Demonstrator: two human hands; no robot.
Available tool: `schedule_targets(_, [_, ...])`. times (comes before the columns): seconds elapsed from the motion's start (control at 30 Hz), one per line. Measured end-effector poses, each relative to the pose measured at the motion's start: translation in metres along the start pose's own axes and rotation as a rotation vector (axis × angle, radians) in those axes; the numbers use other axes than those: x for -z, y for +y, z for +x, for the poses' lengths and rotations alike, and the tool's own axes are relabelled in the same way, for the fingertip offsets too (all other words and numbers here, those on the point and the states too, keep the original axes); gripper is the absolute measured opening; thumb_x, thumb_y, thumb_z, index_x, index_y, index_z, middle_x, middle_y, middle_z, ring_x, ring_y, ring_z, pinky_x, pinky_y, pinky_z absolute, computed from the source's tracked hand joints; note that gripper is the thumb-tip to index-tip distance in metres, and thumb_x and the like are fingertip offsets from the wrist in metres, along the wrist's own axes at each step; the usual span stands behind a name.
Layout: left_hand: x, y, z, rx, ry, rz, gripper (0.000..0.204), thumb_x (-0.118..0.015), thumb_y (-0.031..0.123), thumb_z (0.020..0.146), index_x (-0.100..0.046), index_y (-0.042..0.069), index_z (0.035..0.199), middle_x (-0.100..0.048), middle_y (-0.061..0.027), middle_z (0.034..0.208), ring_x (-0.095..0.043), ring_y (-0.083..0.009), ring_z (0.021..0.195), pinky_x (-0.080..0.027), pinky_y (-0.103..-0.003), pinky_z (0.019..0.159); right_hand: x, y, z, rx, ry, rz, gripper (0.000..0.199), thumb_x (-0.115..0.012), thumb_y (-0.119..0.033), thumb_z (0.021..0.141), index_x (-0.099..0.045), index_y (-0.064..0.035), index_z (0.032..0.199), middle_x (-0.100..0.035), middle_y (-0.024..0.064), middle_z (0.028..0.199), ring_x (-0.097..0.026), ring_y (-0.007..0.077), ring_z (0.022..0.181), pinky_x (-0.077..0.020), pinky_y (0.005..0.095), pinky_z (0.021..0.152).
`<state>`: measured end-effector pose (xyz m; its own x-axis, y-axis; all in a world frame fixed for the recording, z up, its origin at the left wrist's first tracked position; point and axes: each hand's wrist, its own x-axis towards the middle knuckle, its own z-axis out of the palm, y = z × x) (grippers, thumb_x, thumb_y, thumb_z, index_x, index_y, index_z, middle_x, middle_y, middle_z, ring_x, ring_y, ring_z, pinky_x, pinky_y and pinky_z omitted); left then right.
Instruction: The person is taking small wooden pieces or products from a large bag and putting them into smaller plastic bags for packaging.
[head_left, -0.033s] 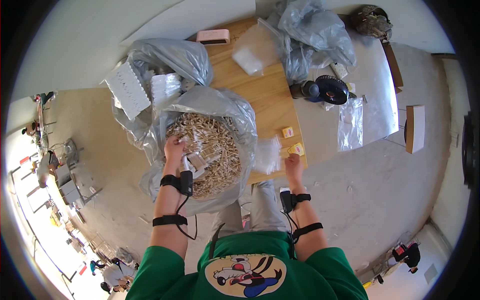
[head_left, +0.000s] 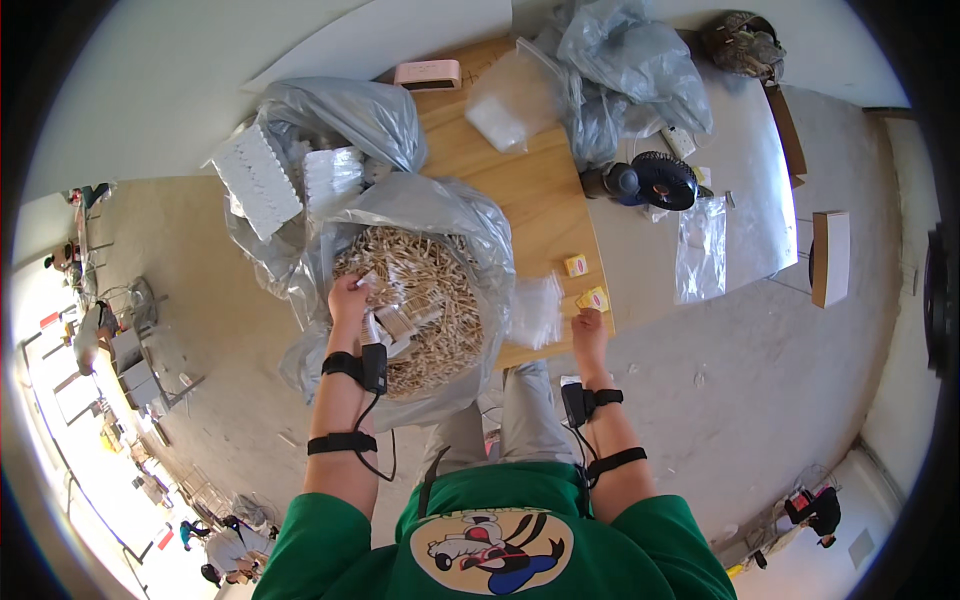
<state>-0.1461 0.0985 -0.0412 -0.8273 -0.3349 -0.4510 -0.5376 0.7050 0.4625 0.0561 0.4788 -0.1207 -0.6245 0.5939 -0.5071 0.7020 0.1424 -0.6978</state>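
Observation:
My left hand (head_left: 347, 299) is over the left side of a grey plastic sack (head_left: 492, 240) heaped with thin pale sticks (head_left: 450, 330) that look like cotton swabs. Its fingers are closed around something small and whitish, too small to name. Beside that hand, shiny clear plastic and a bundle of sticks (head_left: 398, 320) lie on the heap. At the table's near right corner, my right hand (head_left: 589, 328) has its fingers closed at the near edge of a small yellow card (head_left: 594, 298). A second yellow piece (head_left: 575, 265) lies just beyond. Left of the right hand is a pile of clear plastic bags (head_left: 537, 312).
Behind the sack are white scalloped packs (head_left: 258, 180) in another grey bag (head_left: 350, 110). A pink box (head_left: 428, 74) and more clear bags (head_left: 510, 100) lie on the wooden table (head_left: 540, 200). A black fan (head_left: 665, 180) stands on the metal table (head_left: 755, 180) to the right.

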Motion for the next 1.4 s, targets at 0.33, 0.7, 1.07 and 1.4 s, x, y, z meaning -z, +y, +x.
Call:
schedule_targets(0.33, [0.033,0.055,-0.074,-0.572,0.399,-0.083,0.007,-0.064,0.002,0.072,-0.062,0.006,0.077,-0.059,-0.0063,0.08,-0.055,-0.0229,0.081,-0.044,-0.034,0.073,-0.002,-0.095,-0.026,-0.025,-0.236,0.403,0.012,-0.056,-0.008,0.082,-0.055,-0.0039,0.093,-0.06,0.0042,0.076,-0.057,0.0104,0.068,-0.0453,0.0239,0.059])
schedule_targets(0.7, [-0.007,0.141,-0.173,-1.102,0.099,0.183,0.02,-0.064,0.004,0.064,-0.064,0.012,0.082,-0.057,-0.0031,0.098,-0.051,-0.0235,0.099,-0.041,-0.037,0.082,-0.006,-0.196,-0.059,-0.092,-0.818,0.757,0.012,-0.056,-0.012,0.086,-0.053,-0.0025,0.093,-0.058,0.0028,0.075,-0.057,0.01,0.065,-0.0452,0.0214,0.056])
schedule_targets(1.07, [-0.019,0.028,-0.126,-0.396,0.232,0.48,0.054,-0.063,0.02,0.074,-0.043,0.012,0.124,-0.03,-0.0179,0.135,-0.027,-0.0375,0.123,-0.022,-0.047,0.101,0.072,-0.009,0.016,-0.435,-0.021,0.782,0.014,-0.054,0.002,0.075,-0.052,-0.004,0.087,-0.053,0.0026,0.071,-0.052,0.0108,0.06,-0.0425,0.022,0.05])
schedule_targets(1.4, [-0.031,-0.01,-0.101,-0.161,0.091,0.684,0.063,-0.051,0.041,0.082,-0.027,0.014,0.135,-0.013,-0.0194,0.142,-0.008,-0.0411,0.13,-0.012,-0.051,0.104,0.021,0.038,0.047,-0.516,0.265,1.201,0.019,-0.049,0.009,0.075,-0.05,0.0045,0.093,-0.058,0.0144,0.088,-0.061,0.023,0.075,-0.0553,0.0289,0.069])
